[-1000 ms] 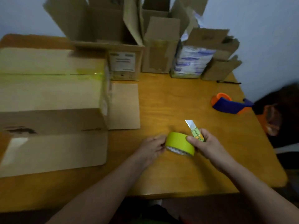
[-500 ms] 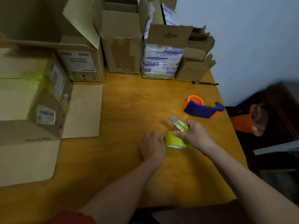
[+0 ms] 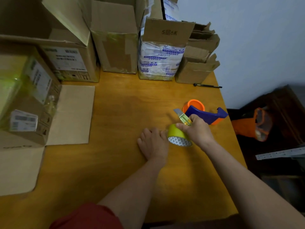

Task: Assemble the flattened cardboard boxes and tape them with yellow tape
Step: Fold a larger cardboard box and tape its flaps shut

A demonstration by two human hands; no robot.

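A yellow tape roll (image 3: 176, 134) stands on edge on the wooden table (image 3: 125, 162), its patterned side facing me. My right hand (image 3: 197, 132) grips the roll from the right and also holds a utility knife (image 3: 182, 116) with its blade out, pointing up-left. My left hand (image 3: 153, 142) rests on the table, bent fingers touching the roll's left side. A cardboard box (image 3: 28, 100) with yellow tape on top sits at the left, one flap (image 3: 72, 113) lying flat on the table.
Several open cardboard boxes (image 3: 115, 38) line the table's back edge. A blue and orange tape dispenser (image 3: 206, 113) lies just behind my right hand. A thin black pen (image 3: 208, 86) lies by the back right corner. The table's right edge drops to a dark floor.
My view has swung right, so the taped box now sits at the left edge. Both hands stay at the tape roll; the roll has tipped, showing its patterned side.
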